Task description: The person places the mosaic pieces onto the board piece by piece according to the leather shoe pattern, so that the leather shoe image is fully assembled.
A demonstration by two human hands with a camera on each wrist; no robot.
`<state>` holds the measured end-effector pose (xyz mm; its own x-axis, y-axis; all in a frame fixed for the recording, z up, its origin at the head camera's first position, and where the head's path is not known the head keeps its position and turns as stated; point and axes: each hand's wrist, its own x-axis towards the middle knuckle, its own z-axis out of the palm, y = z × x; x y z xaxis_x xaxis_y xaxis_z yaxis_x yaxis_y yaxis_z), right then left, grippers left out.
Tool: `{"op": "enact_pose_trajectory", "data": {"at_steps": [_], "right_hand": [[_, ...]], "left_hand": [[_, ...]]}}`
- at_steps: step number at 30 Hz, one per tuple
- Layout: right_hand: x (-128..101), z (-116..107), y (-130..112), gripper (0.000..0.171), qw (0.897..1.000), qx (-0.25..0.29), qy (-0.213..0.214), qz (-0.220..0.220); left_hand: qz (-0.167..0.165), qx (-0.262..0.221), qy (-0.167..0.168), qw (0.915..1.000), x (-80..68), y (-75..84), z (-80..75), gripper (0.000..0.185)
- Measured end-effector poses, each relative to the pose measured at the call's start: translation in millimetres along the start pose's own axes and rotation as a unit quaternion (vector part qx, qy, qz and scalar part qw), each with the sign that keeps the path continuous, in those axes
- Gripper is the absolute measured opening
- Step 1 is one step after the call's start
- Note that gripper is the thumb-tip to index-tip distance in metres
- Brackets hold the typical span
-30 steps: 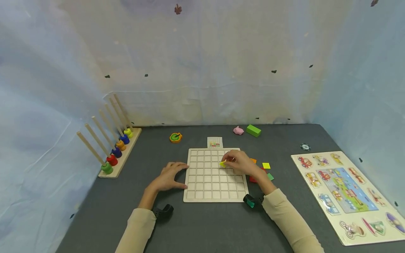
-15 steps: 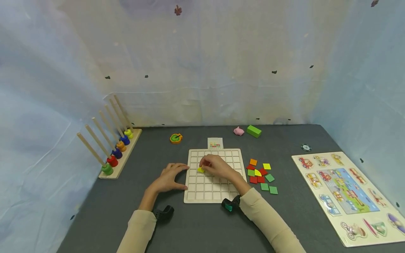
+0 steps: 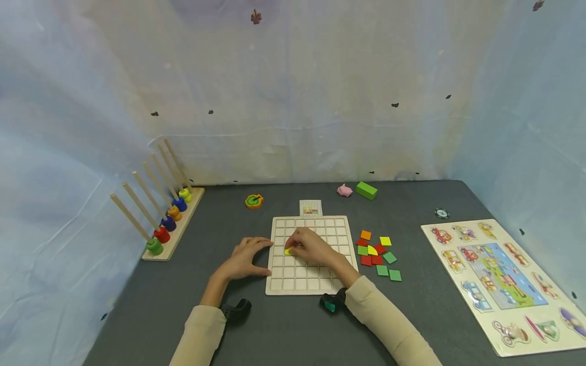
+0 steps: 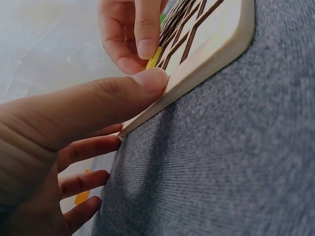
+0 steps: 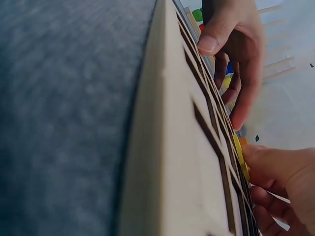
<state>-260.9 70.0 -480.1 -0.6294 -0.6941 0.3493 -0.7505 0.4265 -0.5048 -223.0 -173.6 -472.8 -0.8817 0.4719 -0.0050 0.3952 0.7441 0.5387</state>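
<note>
A pale wooden grid board (image 3: pixel 302 285) lies flat on the dark table in the head view. My right hand (image 3: pixel 312 248) is over its left half and pinches a yellow tile (image 3: pixel 288 251) between thumb and fingers, low over the grid squares. The right wrist view shows the same yellow tile (image 5: pixel 240 155) standing on edge at the grid lines. My left hand (image 3: pixel 243 260) rests at the board's left edge with fingers spread; its thumb (image 4: pixel 147 81) touches the rim in the left wrist view. Small red, green, yellow and orange tiles (image 3: pixel 377 260) lie loose right of the board.
A small pattern card (image 3: pixel 311 207) pokes out behind the board. A peg stand (image 3: pixel 186 216) with coloured beads is at left, a picture puzzle (image 3: pixel 492 330) at right. Farther back are an orange-green toy (image 3: pixel 254 201), pink pig (image 3: pixel 345 190), green block (image 3: pixel 367 190) and round chip (image 3: pixel 441 213).
My right hand has carried the yellow tile leftward across the board, then slightly nearer to me, uncovering the loose tiles at right. The left hand has stayed at the board's edge.
</note>
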Motion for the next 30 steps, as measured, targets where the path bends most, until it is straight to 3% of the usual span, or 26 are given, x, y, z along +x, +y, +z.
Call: {"op": "enact_pose_trajectory", "data": {"at_steps": [9,14,19,22,30], "right_hand": [[-5,-2,-2,0.016,0.999,-0.004,-0.03,0.021],[-16,-20,-1,0.029,0.999,0.001,-0.018,0.033],[-43,-55,16,0.021,0.999,-0.014,0.025,0.041],[-66,-76,26,0.015,0.996,-0.028,0.039,0.069],[-119,-110,44,0.013,0.985,-0.061,0.024,0.159]], "left_hand": [[0.007,-0.006,0.002,1.0,-1.0,-1.9,1.9,0.076],[0.002,-0.005,0.002,1.0,-0.6,-2.2,2.1,0.076],[0.006,-0.007,0.002,1.0,0.3,-2.8,1.6,0.076],[0.007,-0.006,0.003,1.0,0.8,-3.4,1.4,0.077],[0.004,-0.004,0.002,1.0,-0.3,-1.8,-0.5,0.077]]}}
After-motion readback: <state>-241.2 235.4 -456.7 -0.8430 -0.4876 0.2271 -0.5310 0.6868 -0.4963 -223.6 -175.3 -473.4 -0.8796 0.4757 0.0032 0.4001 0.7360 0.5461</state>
